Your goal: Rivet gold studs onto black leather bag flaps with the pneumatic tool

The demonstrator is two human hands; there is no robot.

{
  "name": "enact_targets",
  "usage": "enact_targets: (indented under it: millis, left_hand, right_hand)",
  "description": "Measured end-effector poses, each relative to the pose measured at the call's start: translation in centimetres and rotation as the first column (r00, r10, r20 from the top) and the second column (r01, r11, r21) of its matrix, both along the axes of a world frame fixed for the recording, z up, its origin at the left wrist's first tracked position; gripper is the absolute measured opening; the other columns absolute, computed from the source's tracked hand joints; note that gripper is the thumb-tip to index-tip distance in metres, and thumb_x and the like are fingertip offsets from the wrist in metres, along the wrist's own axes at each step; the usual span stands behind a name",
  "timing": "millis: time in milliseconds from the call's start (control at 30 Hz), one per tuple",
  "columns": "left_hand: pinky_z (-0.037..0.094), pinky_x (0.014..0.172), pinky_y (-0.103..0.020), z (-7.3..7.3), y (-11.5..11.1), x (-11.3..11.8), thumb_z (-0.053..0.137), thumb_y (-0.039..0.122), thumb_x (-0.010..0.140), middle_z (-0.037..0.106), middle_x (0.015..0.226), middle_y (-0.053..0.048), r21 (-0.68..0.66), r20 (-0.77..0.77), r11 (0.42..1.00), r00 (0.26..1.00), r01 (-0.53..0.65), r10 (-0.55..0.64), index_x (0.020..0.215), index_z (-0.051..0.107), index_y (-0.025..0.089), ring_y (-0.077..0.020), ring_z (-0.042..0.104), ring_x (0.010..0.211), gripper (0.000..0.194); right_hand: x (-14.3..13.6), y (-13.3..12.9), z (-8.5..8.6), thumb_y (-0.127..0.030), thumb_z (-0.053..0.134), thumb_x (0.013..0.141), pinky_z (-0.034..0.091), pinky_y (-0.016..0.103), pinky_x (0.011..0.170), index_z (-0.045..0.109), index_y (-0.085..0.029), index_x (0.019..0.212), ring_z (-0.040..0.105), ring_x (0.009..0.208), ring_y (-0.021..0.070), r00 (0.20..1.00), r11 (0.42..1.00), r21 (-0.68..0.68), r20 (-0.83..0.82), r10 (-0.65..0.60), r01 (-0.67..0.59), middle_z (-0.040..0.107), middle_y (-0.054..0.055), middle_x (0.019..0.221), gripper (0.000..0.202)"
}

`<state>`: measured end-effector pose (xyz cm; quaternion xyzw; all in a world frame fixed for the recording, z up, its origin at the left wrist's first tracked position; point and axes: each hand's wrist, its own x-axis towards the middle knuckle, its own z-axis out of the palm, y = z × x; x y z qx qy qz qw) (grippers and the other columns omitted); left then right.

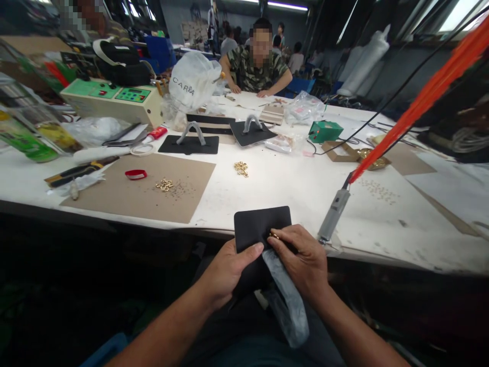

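A black flat panel (252, 224) with rounded corners is held over the table's near edge. My left hand (225, 270) grips its left side, thumb lying on the face. Pinched between the thumb and fingers of my right hand (305, 260) is a small gold metal fitting (274, 235), close against the panel; its exact shape is partly hidden. A plastic-wrapped strap handle (292, 311) hangs in a loop from the panel below my right hand. Similar gold fittings lie in a small pile (241, 168) on the white table, and another pile (164, 185) rests on brown cardboard (191, 204).
Two black panels with wrapped handles, one at left (208, 144) and one at right (254, 133), lie farther back. An orange-corded grey tool (335, 214) hangs at right. A green box (325, 131) and a control machine (114, 99) stand behind. A person (260, 61) sits opposite.
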<state>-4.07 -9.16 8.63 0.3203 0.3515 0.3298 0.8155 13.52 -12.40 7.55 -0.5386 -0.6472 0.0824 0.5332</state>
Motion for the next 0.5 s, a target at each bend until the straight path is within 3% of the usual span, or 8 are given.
enact_targets:
  millis: [133, 267, 400, 500]
  left_hand:
    - [0.057, 0.094, -0.038, 0.3, 0.0, 0.6, 0.080, 0.041, 0.089, 0.081, 0.112, -0.014, 0.019, -0.063, 0.999, 0.997, -0.043, 0.044, 0.124, 0.076, 0.013, -0.0282, 0.077, 0.098, 0.045]
    - [0.056, 0.095, -0.037, 0.5, 0.0, 0.8, 0.077, 0.041, 0.092, 0.082, 0.112, -0.012, 0.115, -0.110, 0.992, 0.992, -0.046, 0.059, 0.122, 0.078, 0.015, -0.0272, 0.076, 0.098, 0.040]
    - [0.055, 0.094, -0.037, 0.6, 0.4, 0.4, 0.078, 0.043, 0.090, 0.082, 0.107, -0.011, 0.166, -0.159, 0.986, 0.987, 0.014, 0.013, 0.117, 0.080, 0.015, -0.0274, 0.076, 0.094, 0.039]
    - [0.055, 0.087, -0.036, 0.8, 1.2, -0.1, 0.080, 0.043, 0.088, 0.082, 0.101, -0.011, 0.172, -0.190, 0.978, 0.978, 0.117, -0.084, 0.114, 0.081, 0.014, -0.0268, 0.075, 0.089, 0.039]
  right_hand:
    - [0.5, 0.2, -0.1, -0.015, 0.073, 0.097, 0.060, 0.031, 0.072, 0.080, -0.024, 0.111, 0.071, 0.082, 0.0178, 0.994, 0.998, 0.060, 0.105, 0.024, -0.030, 0.074, 0.005, 0.093, 0.018]
    - [1.3, 0.3, 0.3, -0.018, 0.071, 0.099, 0.061, 0.033, 0.072, 0.080, -0.024, 0.114, 0.071, 0.083, 0.0191, 0.981, 0.994, 0.033, 0.165, 0.100, -0.107, 0.076, 0.006, 0.094, 0.019]
    - [2.4, 0.1, 1.0, -0.021, 0.069, 0.100, 0.060, 0.034, 0.069, 0.080, -0.027, 0.115, 0.071, 0.082, 0.0198, 0.960, 0.976, -0.030, 0.175, 0.219, -0.217, 0.076, 0.005, 0.092, 0.019]
    - [3.5, 0.2, 2.1, -0.025, 0.068, 0.102, 0.060, 0.032, 0.069, 0.081, -0.027, 0.114, 0.071, 0.081, 0.0188, 0.922, 0.935, -0.109, 0.159, 0.353, -0.339, 0.076, 0.005, 0.092, 0.018]
